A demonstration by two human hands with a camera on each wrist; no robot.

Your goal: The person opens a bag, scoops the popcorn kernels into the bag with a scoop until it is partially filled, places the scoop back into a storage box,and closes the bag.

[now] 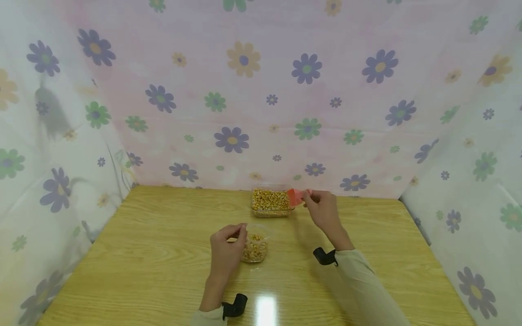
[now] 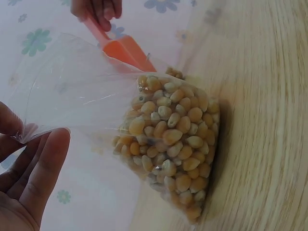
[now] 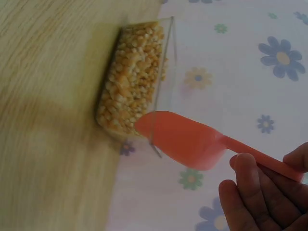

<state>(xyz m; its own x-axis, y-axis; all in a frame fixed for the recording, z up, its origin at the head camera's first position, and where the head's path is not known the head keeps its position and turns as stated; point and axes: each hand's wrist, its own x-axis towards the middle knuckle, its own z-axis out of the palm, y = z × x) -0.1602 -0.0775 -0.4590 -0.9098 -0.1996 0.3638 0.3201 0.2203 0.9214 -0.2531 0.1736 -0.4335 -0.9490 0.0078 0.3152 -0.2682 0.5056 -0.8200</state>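
Note:
My left hand pinches the top edge of a clear plastic bag. Corn kernels fill the lower part of the bag, which stands on the table. By its handle, my right hand holds an orange-red scoop. The scoop's tip overlaps the right end of a clear rectangular container in the head view. More corn kernels lie inside that container, behind the bag. In the right wrist view the scoop's blade shows its smooth outer side, tip toward the corn.
The wood-grain table reaches back to a flower-printed cloth, which also hangs at both sides. Black wrist-worn devices sit on both forearms. A bright light reflection lies on the table near the front.

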